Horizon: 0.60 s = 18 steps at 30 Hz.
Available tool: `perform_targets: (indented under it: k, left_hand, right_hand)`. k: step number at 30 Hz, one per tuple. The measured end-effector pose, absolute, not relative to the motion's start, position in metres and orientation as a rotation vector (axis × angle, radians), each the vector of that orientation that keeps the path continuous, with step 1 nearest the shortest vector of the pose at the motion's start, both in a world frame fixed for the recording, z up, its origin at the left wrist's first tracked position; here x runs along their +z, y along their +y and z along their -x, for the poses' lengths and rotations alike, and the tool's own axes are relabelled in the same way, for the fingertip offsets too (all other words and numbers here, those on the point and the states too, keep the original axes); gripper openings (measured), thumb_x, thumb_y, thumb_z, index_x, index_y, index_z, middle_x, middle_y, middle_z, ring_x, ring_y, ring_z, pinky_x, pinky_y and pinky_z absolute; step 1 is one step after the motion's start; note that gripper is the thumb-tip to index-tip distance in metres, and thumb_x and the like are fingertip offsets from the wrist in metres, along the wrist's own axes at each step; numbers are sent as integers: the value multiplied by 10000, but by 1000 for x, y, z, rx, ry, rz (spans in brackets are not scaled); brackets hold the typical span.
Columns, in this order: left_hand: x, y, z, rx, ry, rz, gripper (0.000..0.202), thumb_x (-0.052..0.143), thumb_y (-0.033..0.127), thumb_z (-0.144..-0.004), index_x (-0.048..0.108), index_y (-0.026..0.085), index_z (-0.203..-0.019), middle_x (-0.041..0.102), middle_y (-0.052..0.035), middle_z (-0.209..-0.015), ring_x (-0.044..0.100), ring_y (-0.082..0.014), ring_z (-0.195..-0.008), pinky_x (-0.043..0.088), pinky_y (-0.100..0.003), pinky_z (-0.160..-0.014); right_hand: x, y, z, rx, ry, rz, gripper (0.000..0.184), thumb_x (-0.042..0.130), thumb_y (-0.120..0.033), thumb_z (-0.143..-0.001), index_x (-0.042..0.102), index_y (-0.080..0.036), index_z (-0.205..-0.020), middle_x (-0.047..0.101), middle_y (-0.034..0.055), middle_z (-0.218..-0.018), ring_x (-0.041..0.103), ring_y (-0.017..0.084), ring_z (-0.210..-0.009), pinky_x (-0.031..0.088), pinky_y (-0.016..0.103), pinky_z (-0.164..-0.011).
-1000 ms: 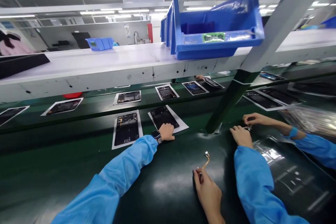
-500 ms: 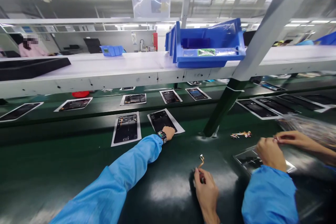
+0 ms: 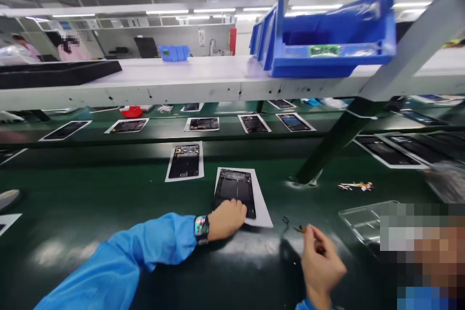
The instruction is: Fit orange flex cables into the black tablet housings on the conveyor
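Observation:
My left hand [image 3: 228, 219], with a watch on its wrist, is closed on the near left edge of an open tablet housing [image 3: 238, 189] lying on a white paper sheet [image 3: 262, 206]. Its fingertips are partly hidden. To the right, my right hand [image 3: 321, 256] pinches a small flex cable [image 3: 300, 228] between thumb and forefinger, just above the green bench. The cable's dark end points left, towards the housing. Another tablet housing [image 3: 184, 161], with an orange cable at its top, rests on its own paper behind and to the left.
A green post [image 3: 330, 147] rises from the bench, with a small pile of flex cables [image 3: 356, 186] and a clear plastic tray [image 3: 358, 225] to its right. More housings on paper [image 3: 254, 124] line the raised strip behind. Blue bins [image 3: 330, 65] stand on the white shelf [image 3: 218, 70].
My left hand has drawn the tablet housing and its paper nearer. My right hand, holding the flex cable, has shifted right in view as the camera turned left. The co-worker's hands are now blurred out.

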<state>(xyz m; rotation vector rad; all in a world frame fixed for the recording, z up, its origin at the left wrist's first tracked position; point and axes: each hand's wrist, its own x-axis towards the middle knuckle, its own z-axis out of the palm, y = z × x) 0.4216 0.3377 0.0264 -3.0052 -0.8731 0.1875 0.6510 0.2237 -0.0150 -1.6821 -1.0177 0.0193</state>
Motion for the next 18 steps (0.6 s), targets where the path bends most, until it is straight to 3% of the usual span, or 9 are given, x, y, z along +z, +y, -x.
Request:
perform_targets:
  k: [3,7,10,12,15,18]
  left_hand:
    - [9,269,-400,202,-811,3054,212,560,71,-769,560,117,-976,595,-142,-921,577,-261,-809,446,-328,-561]
    - [-17,207,-383,299,-965,3166,90,549,192,-888,552,140,-961,616,-136,-918,583,-265,-797,439,-351,-549]
    - [-19,203,-368,304,-954,3377,307,640,427,-867,546,156,-976,631,-107,-946,600,-247,-821,454,-345,-592]
    - [-11,223,-357,118,-957,3483,351,621,503,-873,544,180,-987,628,-69,-969,600,-211,-852,458,-313,-650]
    - [-1,274,-347,-234,-1177,3330,206,487,383,-981,559,190,-981,612,-55,-995,575,-183,-935,444,-289,-773]
    - [-4,327,-356,-309,-1273,3098,194,452,316,-999,582,173,-988,602,-68,-1002,547,-196,-983,423,-317,-865]
  right_hand:
    - [2,220,-656,-32,-781,1797,385,659,-464,-860,719,-125,-1032,610,50,-711,510,159,-584,414,277,-527]
    - [38,212,-645,211,-834,1747,420,712,-456,-816,708,-151,-1105,631,43,-756,502,138,-588,401,246,-509]
    - [57,206,-630,331,-999,1726,347,740,-446,-783,729,-176,-1001,685,52,-806,591,162,-651,465,252,-580]
    - [63,202,-623,385,-1142,1682,283,733,-428,-784,737,-198,-949,704,47,-827,630,174,-677,496,255,-605]
    - [71,200,-614,440,-1327,1554,200,717,-395,-794,744,-222,-891,722,42,-824,665,182,-668,536,256,-608]
    - [80,200,-606,461,-1454,1452,163,715,-370,-797,748,-224,-862,734,45,-796,682,183,-634,562,246,-588]
